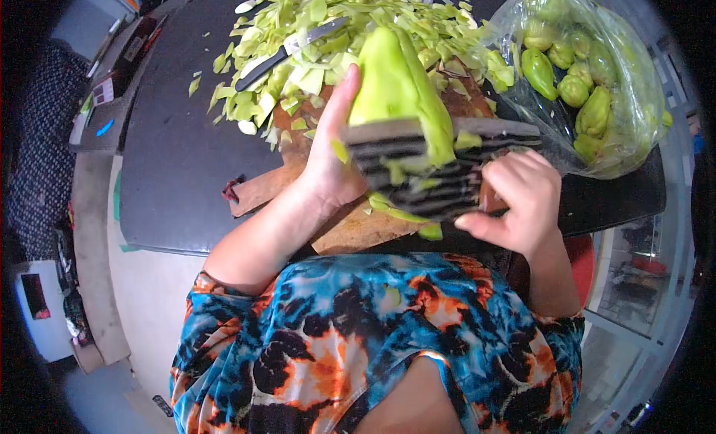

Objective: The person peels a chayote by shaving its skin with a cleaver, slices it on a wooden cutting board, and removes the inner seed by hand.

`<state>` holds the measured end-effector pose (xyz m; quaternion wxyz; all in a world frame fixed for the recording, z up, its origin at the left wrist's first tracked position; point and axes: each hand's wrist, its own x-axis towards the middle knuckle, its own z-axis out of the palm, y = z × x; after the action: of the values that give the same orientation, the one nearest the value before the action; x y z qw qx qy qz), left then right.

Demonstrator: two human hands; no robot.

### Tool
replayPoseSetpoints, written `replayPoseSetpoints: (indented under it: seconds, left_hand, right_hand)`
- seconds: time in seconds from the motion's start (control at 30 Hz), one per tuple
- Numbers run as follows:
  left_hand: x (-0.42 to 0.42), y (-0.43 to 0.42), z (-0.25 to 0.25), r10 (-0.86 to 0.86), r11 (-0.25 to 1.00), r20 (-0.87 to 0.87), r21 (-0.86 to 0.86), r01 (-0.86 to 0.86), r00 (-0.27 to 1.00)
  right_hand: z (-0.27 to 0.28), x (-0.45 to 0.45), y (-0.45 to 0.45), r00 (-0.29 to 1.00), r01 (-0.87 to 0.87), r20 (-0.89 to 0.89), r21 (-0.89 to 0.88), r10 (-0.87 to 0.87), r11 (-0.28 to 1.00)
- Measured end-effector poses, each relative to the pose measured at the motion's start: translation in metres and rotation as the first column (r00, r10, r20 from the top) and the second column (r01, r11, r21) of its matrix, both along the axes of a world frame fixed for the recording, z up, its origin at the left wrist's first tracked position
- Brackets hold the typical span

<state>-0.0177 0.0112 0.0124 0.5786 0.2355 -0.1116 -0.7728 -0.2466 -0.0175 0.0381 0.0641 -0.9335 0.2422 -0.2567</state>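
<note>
We count one fruit [388,83] in the left hand [333,150], a finger along its side, others hidden; one cleaver [418,184], its handle gripped in the right hand's [526,199] curled fingers; one knife [261,70] on heaped slices [306,79]; and one clear bag [638,147] with at least seven more. Above a wooden board [365,231], our fruit looks pale green, smooth and grooved, the blurred blade crossing its near end

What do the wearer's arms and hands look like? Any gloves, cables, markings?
Left hand and right hand are both ungloved; no watch, cable or marking shows on either wrist. Forearms are bare. The sleeves are short and loose, printed in blotchy blue, black, orange and white. Left fingers are mostly hidden, so rings can't be ruled out.
</note>
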Motion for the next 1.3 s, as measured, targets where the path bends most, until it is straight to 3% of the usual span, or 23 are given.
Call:
replayPoseSetpoints:
  seconds: [0.03,0.07,0.1,0.13,0.27,0.37,0.5,0.53,0.57,0.63,0.67,0.73,0.77,0.83,0.87,0.97,1.07,1.17,1.27,1.3]
  left_hand:
    - [-0.004,0.004,0.007,0.031,0.999,0.103,0.031,-0.034,0.994]
    - [0.001,0.000,-0.010,-0.016,0.996,0.069,-0.085,0.022,0.997]
    - [-0.004,-0.002,-0.013,0.080,0.994,0.140,-0.091,-0.068,0.987]
    - [-0.005,-0.001,-0.010,0.070,0.992,0.134,-0.114,-0.055,0.989]
    - [-0.011,0.002,-0.004,0.111,0.990,0.192,-0.109,-0.091,0.975]
    - [-0.011,0.004,-0.009,0.060,0.988,0.244,-0.153,-0.023,0.968]
    - [-0.007,0.005,-0.005,-0.056,0.983,0.233,-0.160,0.095,0.971]
    - [-0.008,0.004,-0.004,-0.041,0.987,0.259,-0.139,0.079,0.965]
    - [-0.005,0.003,-0.006,-0.065,0.989,0.150,-0.118,0.083,0.987]
    - [0.003,-0.004,-0.017,-0.099,0.992,-0.073,-0.079,0.093,0.992]
    - [0.007,-0.008,-0.019,-0.085,0.996,-0.172,-0.043,0.078,0.981]
    - [0.010,-0.011,-0.022,0.003,1.000,-0.171,-0.010,-0.005,0.985]
    - [0.012,-0.012,-0.026,0.010,0.999,-0.181,-0.035,-0.017,0.983]
    - [0.017,-0.013,-0.032,-0.003,0.999,-0.216,-0.049,-0.008,0.976]
    - [0.019,-0.014,-0.034,-0.009,0.998,-0.233,-0.057,-0.005,0.972]
    - [0.020,-0.016,-0.040,0.084,0.996,-0.201,0.045,-0.076,0.976]
    - [0.005,-0.007,-0.012,0.179,0.969,0.058,0.164,-0.187,0.982]
    - [0.016,-0.008,-0.024,0.062,0.997,-0.044,0.038,-0.061,0.997]
    - [0.020,-0.011,-0.026,0.080,0.988,-0.178,0.145,-0.054,0.981]
    - [0.016,-0.013,-0.028,0.037,0.998,-0.148,0.061,-0.028,0.988]
  right_hand:
    - [-0.002,0.001,-0.005,0.997,0.027,0.070,-0.024,-0.025,0.999]
    - [-0.001,0.001,-0.007,0.994,0.079,0.077,-0.018,-0.077,0.997]
    - [0.000,0.001,-0.009,0.988,0.131,0.084,-0.012,-0.130,0.991]
    - [-0.001,-0.001,-0.012,0.984,0.153,0.092,-0.004,-0.152,0.988]
    - [0.003,0.005,-0.016,0.977,0.175,0.121,0.007,-0.174,0.985]
    - [0.007,0.010,-0.021,0.974,0.193,0.132,-0.063,-0.183,0.979]
    - [-0.010,0.000,-0.058,0.825,0.512,0.211,0.116,-0.525,0.851]
    - [-0.013,-0.007,-0.073,0.752,0.584,0.187,0.255,-0.632,0.770]
    - [-0.012,-0.014,-0.084,0.693,0.649,0.123,0.324,-0.710,0.689]
    - [-0.018,-0.031,-0.096,0.693,0.687,0.043,0.262,-0.720,0.678]
    - [-0.021,-0.035,-0.098,0.719,0.659,0.043,0.277,-0.694,0.699]
    - [-0.027,-0.041,-0.095,0.763,0.603,0.042,0.315,-0.645,0.733]
    - [-0.025,-0.043,-0.092,0.797,0.512,0.012,0.518,-0.604,0.686]
    - [-0.008,-0.045,-0.083,0.863,0.279,-0.003,0.836,-0.505,0.473]
    - [-0.004,-0.041,-0.074,0.872,0.211,0.047,0.862,-0.488,0.461]
    - [0.008,-0.045,-0.069,0.924,0.209,-0.035,0.880,-0.380,0.427]
    - [0.005,-0.036,-0.057,0.924,0.275,0.030,0.638,-0.381,0.719]
    - [0.023,-0.014,-0.022,0.947,0.255,0.055,0.474,-0.317,0.843]
    - [0.026,-0.001,-0.006,1.000,-0.011,-0.011,0.228,0.014,0.973]
    - [0.026,0.004,-0.002,0.992,-0.080,-0.085,0.146,0.093,0.986]
